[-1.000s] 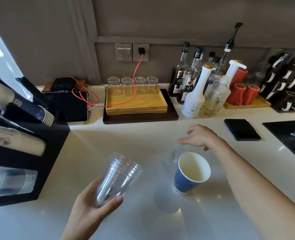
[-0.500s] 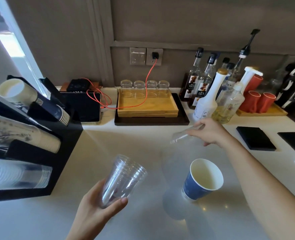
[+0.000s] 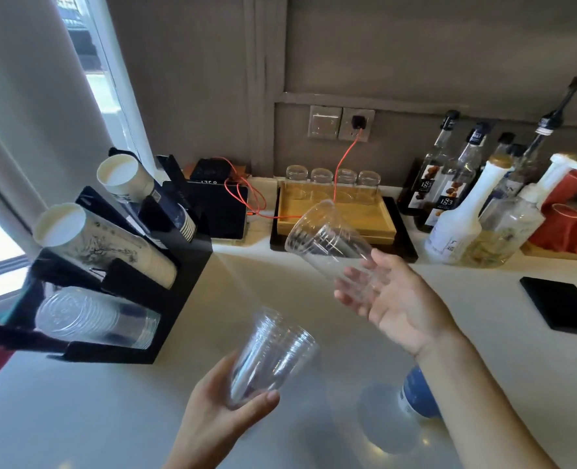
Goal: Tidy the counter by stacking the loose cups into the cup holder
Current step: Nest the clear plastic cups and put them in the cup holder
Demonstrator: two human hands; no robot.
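Head view | left hand (image 3: 212, 421) is gripping nested clear plastic cups (image 3: 270, 357) | right hand (image 3: 395, 299) is cradling single clear plastic cup (image 3: 331, 242) | blue paper cup (image 3: 415, 394) remaining loose | black tiered cup holder (image 3: 178, 292) part-filled

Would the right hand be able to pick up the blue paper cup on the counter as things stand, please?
Probably not yet: the right hand already holds a clear plastic cup in its grip, and the blue paper cup sits beneath that forearm, partly hidden. The path itself looks clear once the hand is emptied.

Each hand holds clear cups above the counter (image 3: 117, 411): left hand (image 3: 212, 421) a stack (image 3: 270, 360), right hand (image 3: 398, 306) one cup (image 3: 331, 242).
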